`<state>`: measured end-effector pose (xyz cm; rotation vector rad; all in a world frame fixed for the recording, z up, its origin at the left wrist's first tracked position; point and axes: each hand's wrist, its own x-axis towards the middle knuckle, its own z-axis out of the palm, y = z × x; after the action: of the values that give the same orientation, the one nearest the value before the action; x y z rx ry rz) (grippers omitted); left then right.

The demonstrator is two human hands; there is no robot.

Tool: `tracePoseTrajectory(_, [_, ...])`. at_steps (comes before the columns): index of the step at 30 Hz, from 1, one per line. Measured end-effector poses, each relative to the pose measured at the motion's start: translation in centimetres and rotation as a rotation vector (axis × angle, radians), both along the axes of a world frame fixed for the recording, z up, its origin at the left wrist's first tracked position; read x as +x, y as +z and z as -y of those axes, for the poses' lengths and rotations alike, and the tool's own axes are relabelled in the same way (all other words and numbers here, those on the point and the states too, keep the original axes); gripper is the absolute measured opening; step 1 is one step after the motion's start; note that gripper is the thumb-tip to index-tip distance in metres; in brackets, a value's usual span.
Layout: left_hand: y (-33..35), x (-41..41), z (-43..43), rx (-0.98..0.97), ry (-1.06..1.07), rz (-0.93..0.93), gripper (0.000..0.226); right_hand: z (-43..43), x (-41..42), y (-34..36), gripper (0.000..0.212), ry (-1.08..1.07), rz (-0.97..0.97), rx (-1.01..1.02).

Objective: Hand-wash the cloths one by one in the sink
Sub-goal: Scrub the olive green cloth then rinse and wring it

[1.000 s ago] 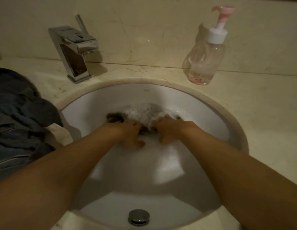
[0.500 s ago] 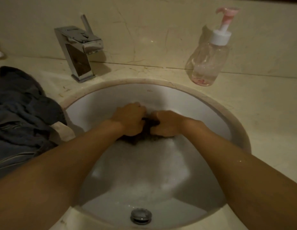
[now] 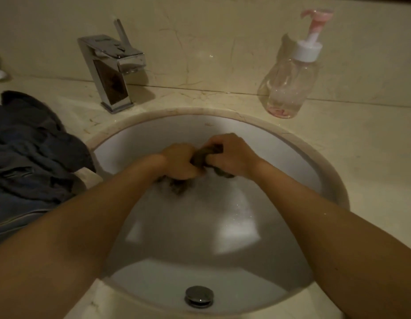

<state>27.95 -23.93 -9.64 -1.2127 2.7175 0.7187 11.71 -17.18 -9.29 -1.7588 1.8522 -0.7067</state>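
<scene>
Head view: both forearms reach forward and down into the white sink (image 3: 289,162), hands knuckle to knuckle over the soapy water. The left hand (image 3: 178,161) and right hand (image 3: 233,155) each have their fingers curled tight round one dark wet cloth (image 3: 203,156), bunched between them, its lower end trailing in the foam. On the bench (image 3: 360,153): one heap of dark cloths (image 3: 32,153) at left, number unclear, one tap (image 3: 112,72), one pump bottle (image 3: 289,86). One drain plug (image 3: 199,296) sits nearest the camera.
</scene>
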Motion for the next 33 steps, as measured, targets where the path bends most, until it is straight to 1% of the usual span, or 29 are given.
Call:
tracePoseTrajectory(1, [0.5,0.1,0.4,0.044,0.053,-0.050,0.018,0.1,-0.1,0.0,0.021,-0.032,-0.017,-0.040])
tracePoseTrajectory(2, [1.0,0.3,0.5,0.086,0.101,-0.096,0.022,0.1,-0.2,-0.1,0.027,-0.052,-0.067,-0.068])
tracePoseTrajectory(4, [1.4,0.7,0.7,0.101,0.167,-0.171,0.040,0.0,-0.6,-0.1,0.049,-0.067,-0.214,-0.027])
tracePoseTrajectory(5, [1.3,0.9,0.9,0.063,0.192,-0.188,0.048,-0.1,-0.6,-0.2,0.061,-0.068,-0.256,0.034])
tracePoseTrajectory(7, [1.4,1.2,1.0,-0.075,0.252,-0.188,0.055,-0.5,-0.3,-0.3,0.079,-0.044,-0.310,0.162])
tracePoseTrajectory(8, [1.4,1.3,1.2,-0.154,0.283,-0.199,0.059,-0.7,-0.1,-0.6,0.084,-0.029,-0.339,0.216])
tracePoseTrajectory(10, [1.4,1.4,1.4,-0.248,0.349,-0.254,0.067,-0.7,0.3,-1.1,0.084,0.015,-0.418,0.313])
tracePoseTrajectory(12, [1.4,1.5,1.6,-0.299,0.407,-0.292,0.073,-0.7,0.5,-2.0,0.089,0.091,-0.501,0.439])
tracePoseTrajectory(14, [1.6,1.6,1.8,-0.304,0.439,-0.301,0.076,-0.6,0.4,-2.8,0.097,0.145,-0.562,0.554])
tracePoseTrajectory(18, [1.6,1.7,2.0,-0.305,0.422,-0.304,0.076,-0.8,0.3,-3.1,0.099,0.143,-0.579,0.590])
tracePoseTrajectory(25, [1.6,1.8,1.9,-0.279,0.400,-0.294,0.084,-0.9,1.0,-2.6,0.094,0.143,-0.576,0.570])
tracePoseTrajectory(29, [1.8,1.7,1.6,-0.283,0.399,-0.274,0.084,-0.9,1.4,-2.7,0.090,0.138,-0.595,0.545])
tracePoseTrajectory(33, [1.8,1.6,1.5,-0.283,0.390,-0.284,0.082,-0.7,1.8,-3.3,0.082,0.156,-0.698,0.541])
